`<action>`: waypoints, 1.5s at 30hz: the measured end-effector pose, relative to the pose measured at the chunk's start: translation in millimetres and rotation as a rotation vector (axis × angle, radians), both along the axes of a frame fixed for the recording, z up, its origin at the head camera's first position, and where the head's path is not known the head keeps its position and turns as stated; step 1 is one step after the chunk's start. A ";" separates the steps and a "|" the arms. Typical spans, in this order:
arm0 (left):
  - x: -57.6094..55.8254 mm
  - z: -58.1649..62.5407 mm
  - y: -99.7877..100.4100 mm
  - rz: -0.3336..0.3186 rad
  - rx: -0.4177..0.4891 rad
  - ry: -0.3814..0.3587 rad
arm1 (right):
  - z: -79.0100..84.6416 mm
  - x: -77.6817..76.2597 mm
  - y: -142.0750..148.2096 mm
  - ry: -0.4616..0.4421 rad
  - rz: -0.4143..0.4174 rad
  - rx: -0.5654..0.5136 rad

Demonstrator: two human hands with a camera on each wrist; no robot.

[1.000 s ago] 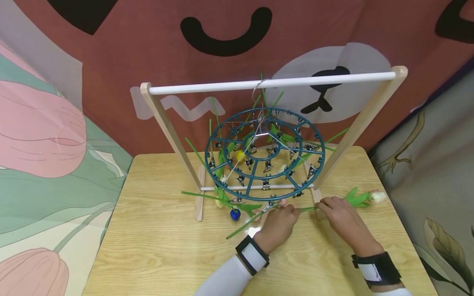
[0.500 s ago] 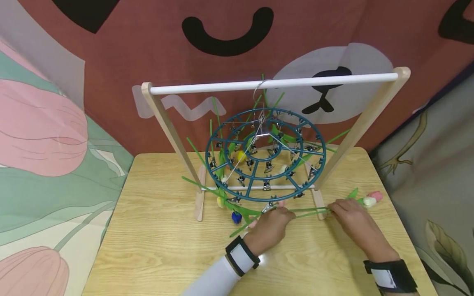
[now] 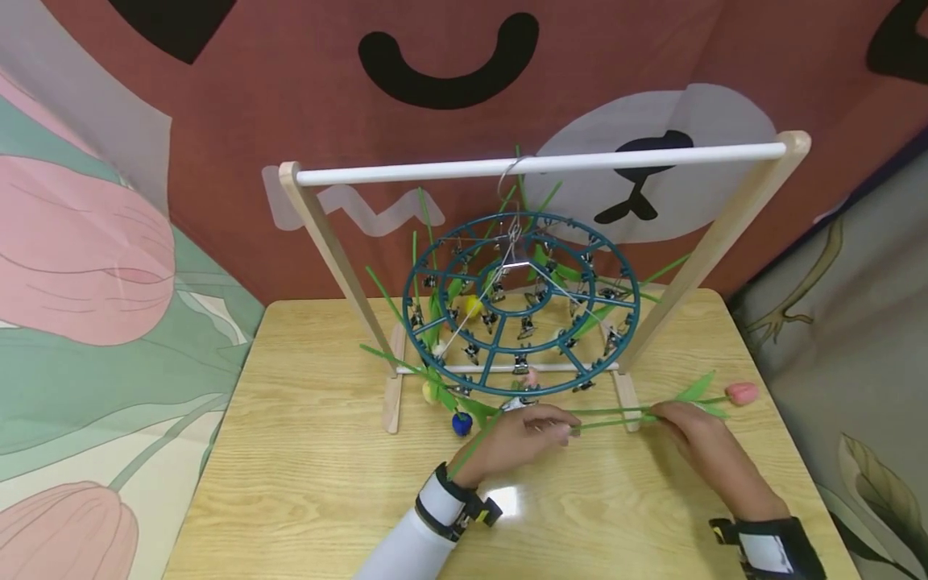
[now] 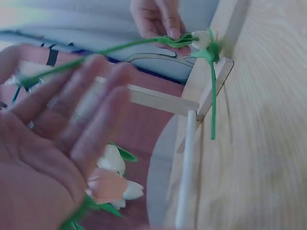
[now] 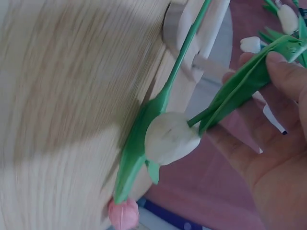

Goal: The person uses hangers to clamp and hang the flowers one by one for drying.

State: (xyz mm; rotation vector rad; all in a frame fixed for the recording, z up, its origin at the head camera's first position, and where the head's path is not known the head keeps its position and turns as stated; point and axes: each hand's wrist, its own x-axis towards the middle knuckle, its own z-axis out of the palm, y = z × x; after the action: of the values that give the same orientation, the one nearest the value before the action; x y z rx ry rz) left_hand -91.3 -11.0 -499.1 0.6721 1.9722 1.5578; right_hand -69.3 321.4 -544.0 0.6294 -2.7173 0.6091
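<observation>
A white tulip [image 5: 172, 139] is pinched by its green leaves and stem in my right hand [image 3: 699, 447], between thumb and fingers. Its stem runs left toward the hanger's front edge. My left hand [image 3: 518, 439] is close to that end, fingers spread nearly straight; in the left wrist view the stem passes behind the blurred fingers [image 4: 108, 96]. On the table under the white flower lies a pink tulip [image 3: 742, 393], its stem roughly parallel. The round blue-green clip hanger [image 3: 493, 354] hangs just beyond my left hand, with a clip [image 3: 515, 403] partly hidden by it.
A wooden stand with a white top bar [image 3: 435, 170] carries the hanger. Several tulips hang from its clips, with a blue one [image 3: 461, 424] at the front left. The wooden tabletop [image 3: 304, 483] ends at a printed curtain [image 3: 239, 201].
My right hand has shifted right, and the pink tulip has come into view beside it. My left hand has drawn left and its fingers have loosened and straightened.
</observation>
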 end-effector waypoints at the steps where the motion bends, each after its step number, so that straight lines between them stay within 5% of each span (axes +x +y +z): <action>1: 0.0 -1.8 -2.9 -0.023 0.069 -0.001 | 0.5 1.0 -2.1 -0.010 -0.002 -0.013; 5: -1.2 -16.2 -7.5 -0.141 0.302 0.170 | 4.8 5.4 -14.1 -0.052 -0.013 -0.079; 9: 5.2 -17.4 -3.4 -0.141 0.276 0.237 | 12.2 10.2 -31.9 -0.049 0.006 -0.142; 12: 14.2 -8.1 2.4 -0.076 0.145 0.195 | 17.7 13.0 -47.8 -0.026 0.054 -0.210; 15: 18.6 -10.6 10.9 -0.010 0.111 0.250 | 21.5 15.5 -65.0 -0.015 0.114 -0.307; 20: 16.1 -28.3 23.6 0.093 0.173 0.426 | 22.3 16.0 -87.0 -0.043 0.167 -0.400; 26: 16.1 -32.2 29.6 0.281 0.254 0.546 | 21.4 11.7 -105.3 -0.001 0.181 -0.454; 29: 16.1 -33.0 31.1 0.335 0.314 0.532 | 22.4 9.0 -111.8 0.039 0.183 -0.455; 36: 15.8 -33.5 26.6 0.341 0.345 0.469 | 38.0 5.8 -111.4 0.037 0.103 -0.427; 45: 10.4 -45.9 21.8 0.359 0.355 0.581 | 78.2 -6.7 -110.5 0.061 0.061 -0.416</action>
State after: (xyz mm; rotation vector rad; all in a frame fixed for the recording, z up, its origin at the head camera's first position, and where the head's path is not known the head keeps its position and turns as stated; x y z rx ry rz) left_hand -80.9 10.8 -545.0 1.0528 2.3449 2.1473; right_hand -76.0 210.9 -465.8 0.6085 -2.4130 1.1108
